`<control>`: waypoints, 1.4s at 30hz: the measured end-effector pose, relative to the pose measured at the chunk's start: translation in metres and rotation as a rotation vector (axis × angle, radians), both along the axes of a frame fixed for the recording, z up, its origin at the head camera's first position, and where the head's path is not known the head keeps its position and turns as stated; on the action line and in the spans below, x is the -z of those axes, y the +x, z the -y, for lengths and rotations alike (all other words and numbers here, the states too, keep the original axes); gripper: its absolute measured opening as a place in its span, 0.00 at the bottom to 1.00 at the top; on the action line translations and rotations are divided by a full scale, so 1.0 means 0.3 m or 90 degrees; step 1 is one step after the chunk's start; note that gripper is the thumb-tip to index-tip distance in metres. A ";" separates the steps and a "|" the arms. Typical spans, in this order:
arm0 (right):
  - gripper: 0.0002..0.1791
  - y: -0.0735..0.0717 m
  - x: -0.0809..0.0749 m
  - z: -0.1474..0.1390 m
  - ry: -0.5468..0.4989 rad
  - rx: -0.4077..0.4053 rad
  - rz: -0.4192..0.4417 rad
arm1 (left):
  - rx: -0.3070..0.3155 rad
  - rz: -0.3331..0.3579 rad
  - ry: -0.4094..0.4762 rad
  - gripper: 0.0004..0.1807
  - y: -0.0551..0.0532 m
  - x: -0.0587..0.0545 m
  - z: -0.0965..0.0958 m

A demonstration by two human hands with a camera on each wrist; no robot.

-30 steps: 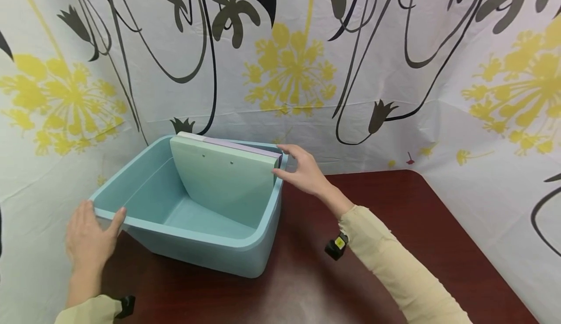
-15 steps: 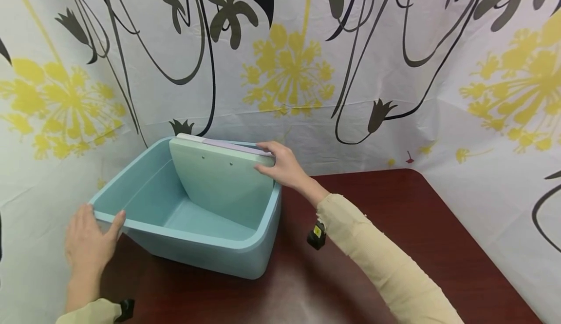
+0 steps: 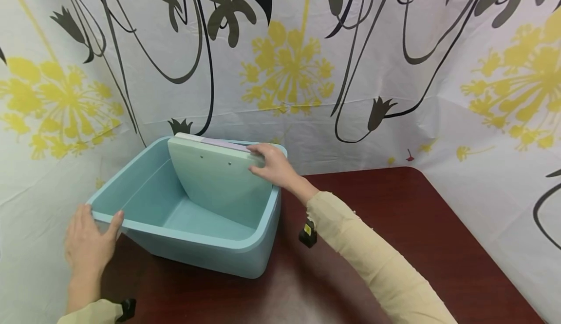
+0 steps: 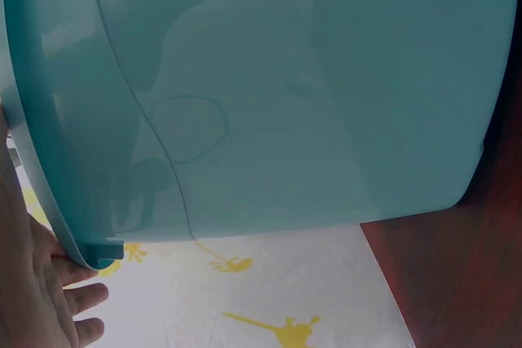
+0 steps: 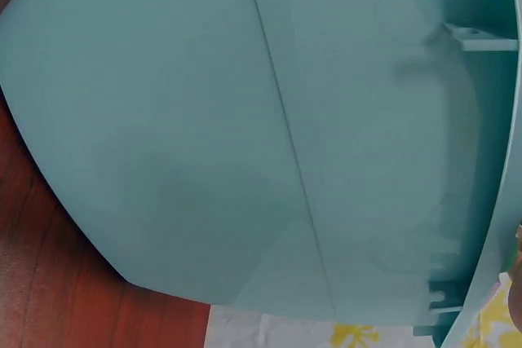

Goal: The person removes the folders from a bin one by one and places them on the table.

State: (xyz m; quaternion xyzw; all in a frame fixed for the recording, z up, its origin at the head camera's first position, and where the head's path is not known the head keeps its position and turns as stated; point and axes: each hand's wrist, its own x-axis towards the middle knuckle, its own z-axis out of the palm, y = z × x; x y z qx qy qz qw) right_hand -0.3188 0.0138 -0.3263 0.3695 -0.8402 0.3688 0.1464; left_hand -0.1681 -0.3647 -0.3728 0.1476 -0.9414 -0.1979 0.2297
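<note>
A light blue plastic tub (image 3: 210, 256) sits on the table. Inside it, a mint green folder (image 3: 215, 182) with two small rivets leans upright near the back right, a lavender folder (image 3: 224, 144) right behind it. My left hand (image 3: 89, 246) grips the tub's front left corner, thumb over the rim; the left wrist view has its fingers at the rim's underside. At the folders' upper right corner, my right hand (image 3: 276, 168) holds their top edges between thumb and fingers. Only a sliver of it shows in the right wrist view, beside the tub's outer wall (image 5: 188, 136).
The dark red-brown table (image 3: 385, 217) extends right of the tub to a rounded far corner. A white curtain (image 3: 289, 134) printed with yellow and grey flowers hangs close behind and at both sides. Black cameras are strapped at both wrists, including the right wrist camera (image 3: 308, 235).
My right hand has moved left from the tub's back right corner along the folders' top edge and now holds them. The left hand stays at its corner; tub and folders look nearly unmoved.
</note>
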 end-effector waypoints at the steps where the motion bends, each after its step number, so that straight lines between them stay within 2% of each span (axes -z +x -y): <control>1: 0.26 0.000 -0.002 0.004 0.005 0.002 0.003 | -0.002 0.002 0.001 0.46 0.000 0.001 0.002; 10: 0.22 -0.001 -0.013 0.045 0.143 0.026 0.020 | -0.011 0.010 0.019 0.46 0.009 0.004 0.002; 16: 0.20 -0.001 -0.014 0.064 0.144 0.030 0.023 | -0.011 0.013 0.021 0.47 0.016 0.010 0.000; 25: 0.15 0.006 0.012 0.056 0.008 0.045 -0.006 | -0.005 0.010 0.030 0.46 0.010 0.014 0.001; 30: 0.15 0.022 0.005 0.037 -0.073 0.038 0.002 | -0.007 0.004 0.037 0.45 0.011 0.017 0.001; 34: 0.15 0.043 -0.027 0.011 -0.158 0.041 -0.007 | -0.003 0.003 0.034 0.45 0.012 0.013 0.001; 38: 0.14 0.053 -0.068 -0.019 -0.247 0.034 -0.063 | -0.003 0.004 0.032 0.45 0.007 0.009 0.000; 42: 0.14 0.060 -0.107 -0.053 -0.307 0.029 -0.115 | -0.006 0.003 0.034 0.46 0.003 0.008 -0.001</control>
